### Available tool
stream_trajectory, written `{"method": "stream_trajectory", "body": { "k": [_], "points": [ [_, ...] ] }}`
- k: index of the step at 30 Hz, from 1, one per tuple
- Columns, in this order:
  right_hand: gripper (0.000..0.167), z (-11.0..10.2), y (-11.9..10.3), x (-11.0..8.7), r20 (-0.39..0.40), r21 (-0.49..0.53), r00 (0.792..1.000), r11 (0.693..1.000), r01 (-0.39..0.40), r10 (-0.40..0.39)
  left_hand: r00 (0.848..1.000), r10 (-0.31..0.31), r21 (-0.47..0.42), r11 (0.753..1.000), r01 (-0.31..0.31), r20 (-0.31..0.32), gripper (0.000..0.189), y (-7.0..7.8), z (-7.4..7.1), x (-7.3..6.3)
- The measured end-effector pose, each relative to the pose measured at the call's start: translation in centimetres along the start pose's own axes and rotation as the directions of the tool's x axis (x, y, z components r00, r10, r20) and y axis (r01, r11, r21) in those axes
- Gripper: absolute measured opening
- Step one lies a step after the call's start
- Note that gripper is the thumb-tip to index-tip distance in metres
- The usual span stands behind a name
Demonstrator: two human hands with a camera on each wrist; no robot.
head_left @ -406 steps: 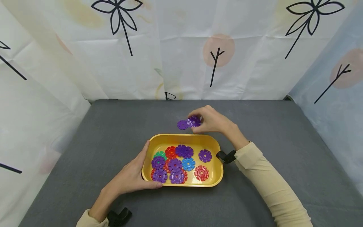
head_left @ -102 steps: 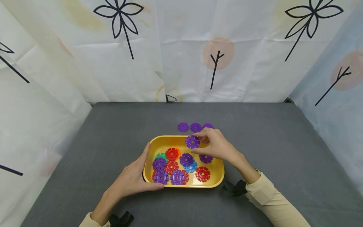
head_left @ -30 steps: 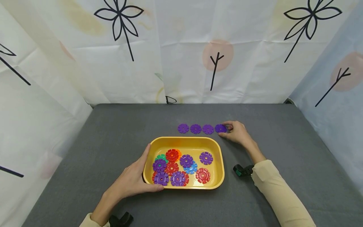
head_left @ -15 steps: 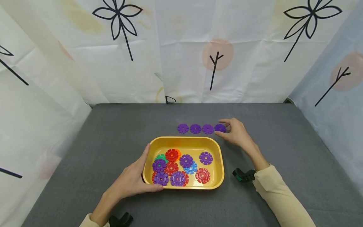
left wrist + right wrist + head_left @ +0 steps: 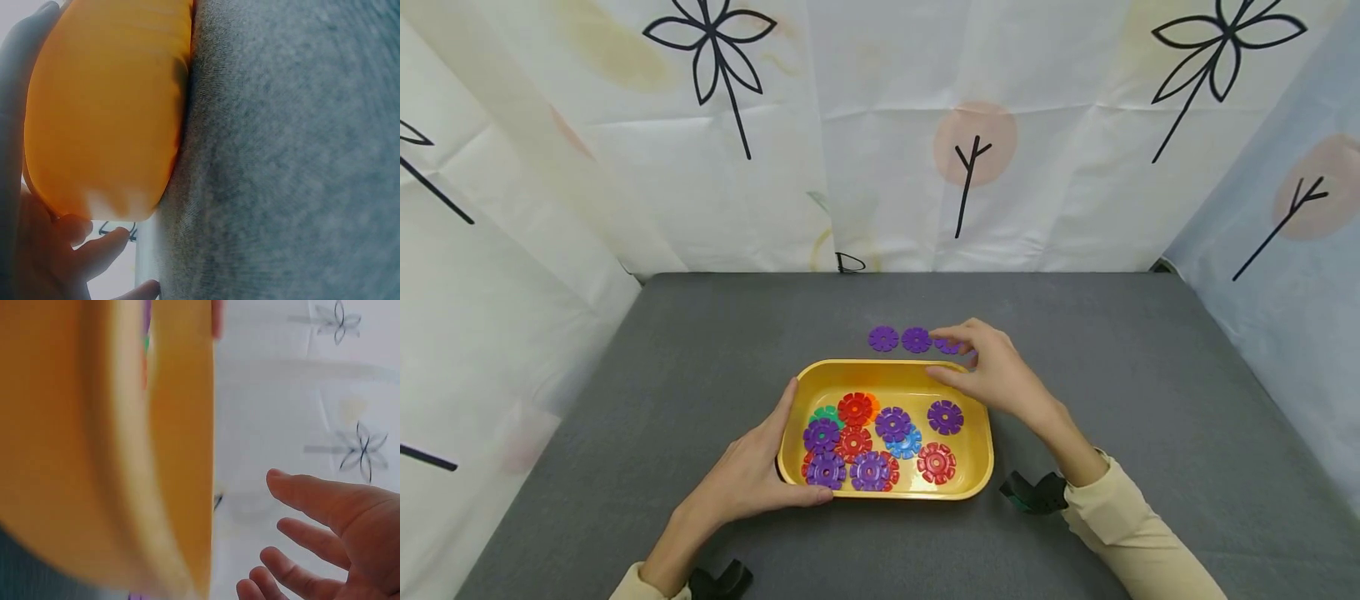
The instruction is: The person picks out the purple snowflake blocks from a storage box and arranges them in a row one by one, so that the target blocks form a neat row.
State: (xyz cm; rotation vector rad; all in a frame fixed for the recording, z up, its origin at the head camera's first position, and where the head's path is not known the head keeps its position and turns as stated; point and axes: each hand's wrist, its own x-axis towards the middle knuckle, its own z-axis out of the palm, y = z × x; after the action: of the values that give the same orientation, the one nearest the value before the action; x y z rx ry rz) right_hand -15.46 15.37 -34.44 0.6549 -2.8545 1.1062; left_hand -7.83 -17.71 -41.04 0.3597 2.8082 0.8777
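My left hand (image 5: 745,467) grips the left end of a yellow tray (image 5: 887,373), thumb along the near rim. The tray's wall (image 5: 106,112) fills much of the left wrist view. My right hand (image 5: 992,371) hovers over the tray's back right corner with fingers parted and nothing between them; the right wrist view also shows these fingers (image 5: 306,537) bare. Behind the tray lies a row of purple flower-shaped plastic discs, with the left disc (image 5: 883,338) and its neighbour (image 5: 916,339) in plain sight. The right hand partly hides the row's right end.
Inside the tray lie several more discs: a purple disc (image 5: 945,417) at right, a red disc (image 5: 936,463) below it, a blue disc (image 5: 912,443) under a purple one, and a green disc (image 5: 823,413) at left. Grey cloth (image 5: 715,333) covers the table, with patterned curtains behind.
Since the earliest frame, the purple row has grown to the right. My right hand has just let go of its last disc and moved left and nearer, over the tray. The left hand stays put.
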Motion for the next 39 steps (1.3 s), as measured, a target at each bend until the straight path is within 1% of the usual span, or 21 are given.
{"method": "stream_trajectory", "body": {
  "k": [3,7,12,14,18,20,23,25,28,29,31,35,37,39],
  "points": [
    [0.044,1.1,-1.1,-0.3,0.032,0.025,0.999,0.999,0.035,-0.036,1.000,-0.002,0.005,1.000,0.002,0.003,0.140,0.0,0.0,-0.1],
    [0.047,2.8,-2.1,-0.5,0.102,0.054,0.994,0.998,0.030,-0.036,1.000,-0.005,0.016,1.000,0.004,0.007,0.141,0.1,-0.1,-0.1],
    [0.049,4.6,-2.5,-0.5,0.172,0.030,0.985,0.999,0.017,-0.022,1.000,-0.008,0.029,1.000,0.008,0.007,0.140,0.2,0.0,-0.1],
    [0.049,5.1,-2.4,-0.4,0.197,0.025,0.980,1.000,-0.006,0.001,1.000,-0.015,0.036,0.999,0.015,0.008,0.140,0.3,0.0,0.0],
    [0.050,6.0,-2.2,-0.1,0.236,-0.018,0.971,0.999,-0.045,0.048,1.000,-0.016,0.045,0.999,0.015,0.017,0.138,0.4,-0.1,0.3],
    [0.051,6.4,-1.9,0.0,0.249,-0.048,0.967,0.998,-0.049,0.060,1.000,0.001,0.046,0.999,-0.002,0.020,0.138,0.3,-0.1,0.4],
    [0.052,7.0,-1.6,0.1,0.258,-0.079,0.964,0.996,-0.037,0.056,0.999,0.039,0.049,0.998,-0.040,0.010,0.139,0.3,-0.3,0.7],
    [0.053,7.2,-1.4,0.2,0.262,-0.080,0.964,0.997,-0.020,0.040,0.998,0.057,0.042,0.997,-0.057,0.007,0.139,0.2,-0.5,0.9],
    [0.053,7.4,-1.2,0.3,0.264,-0.074,0.964,0.997,0.002,0.017,0.998,0.069,0.009,0.998,-0.069,0.004,0.139,0.0,-0.6,1.4],
    [0.050,7.4,-1.1,0.3,0.265,-0.073,0.964,0.997,0.009,0.011,0.997,0.072,-0.004,0.997,-0.072,0.004,0.138,-0.1,-0.6,1.6],
    [0.050,7.4,-1.1,0.3,0.267,-0.073,0.964,0.997,0.006,0.013,0.996,0.084,-0.016,0.996,-0.084,0.000,0.138,-0.2,-0.7,2.0],
    [0.050,7.3,-1.1,0.3,0.266,-0.076,0.963,0.997,-0.021,0.040,0.992,0.128,0.022,0.992,-0.128,-0.013,0.140,0.1,-1.0,2.6],
    [0.050,7.3,-1.1,0.2,0.271,-0.071,0.961,0.997,-0.042,0.059,0.989,0.145,0.057,0.988,-0.145,-0.005,0.141,0.5,-1.1,2.9],
    [0.044,7.3,-1.2,0.3,0.283,-0.069,0.957,0.997,-0.047,0.064,0.987,0.159,0.082,0.984,-0.159,0.011,0.142,0.8,-1.2,3.1]
  ]
}}
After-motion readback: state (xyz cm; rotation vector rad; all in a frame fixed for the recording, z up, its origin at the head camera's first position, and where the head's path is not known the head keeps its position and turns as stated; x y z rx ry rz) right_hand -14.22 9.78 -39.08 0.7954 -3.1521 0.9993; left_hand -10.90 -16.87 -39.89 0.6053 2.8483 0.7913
